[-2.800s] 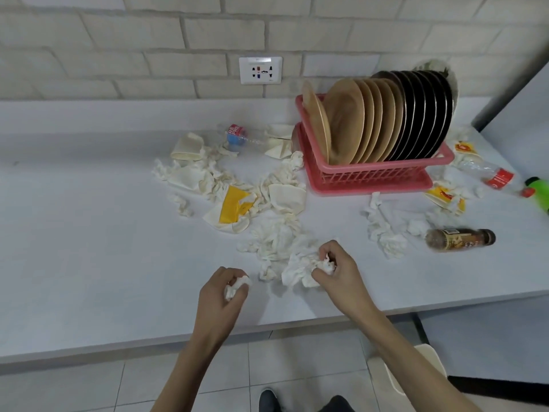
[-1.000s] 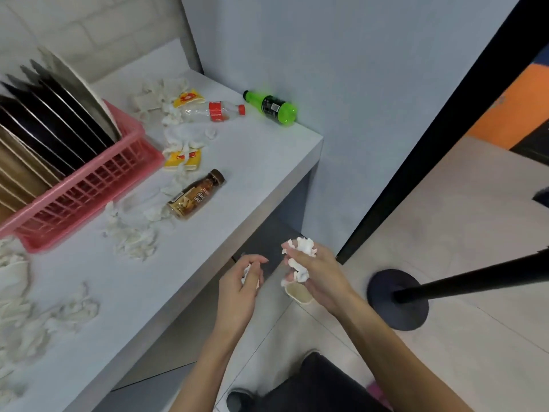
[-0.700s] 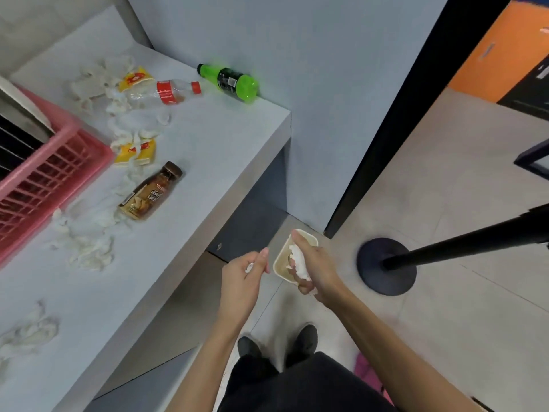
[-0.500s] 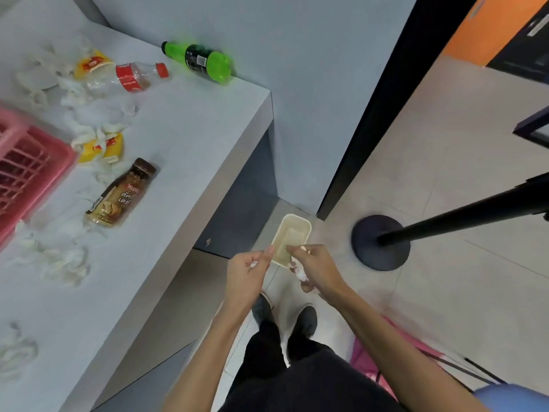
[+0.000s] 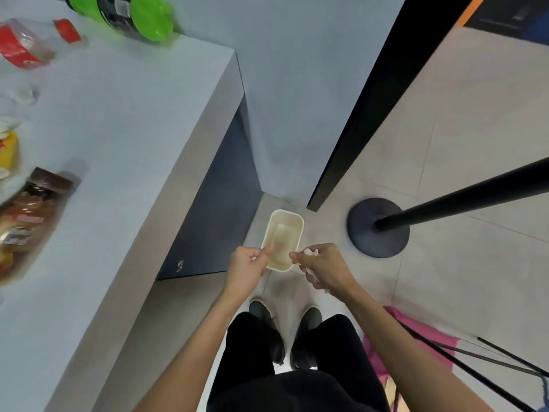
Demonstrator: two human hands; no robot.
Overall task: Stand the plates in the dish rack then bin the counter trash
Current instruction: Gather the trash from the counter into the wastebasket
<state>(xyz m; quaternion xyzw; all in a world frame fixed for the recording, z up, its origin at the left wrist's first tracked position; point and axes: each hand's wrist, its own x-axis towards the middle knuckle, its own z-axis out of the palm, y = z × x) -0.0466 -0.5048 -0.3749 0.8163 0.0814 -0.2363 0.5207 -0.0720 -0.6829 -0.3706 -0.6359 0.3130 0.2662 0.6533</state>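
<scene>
- Head view looks straight down on the cream bin (image 5: 283,237) on the floor, beside the worktop's (image 5: 133,129) end, both hands hovering over it
- Right hand (image 5: 325,270) is curled round a crumpled tissue (image 5: 310,251), white and wadded, poking out of the fist
- Left hand (image 5: 248,266) is pinched narrow, seemingly on a small scrap (image 5: 254,258); blur makes that hard to confirm
- Tissue is featherlight, soft and springy, so a loose fist round the wad suffices
- On the worktop lie a brown bottle (image 5: 28,221) and a green bottle (image 5: 130,13), rigid, smooth, apt to roll; grasp round the body
</scene>
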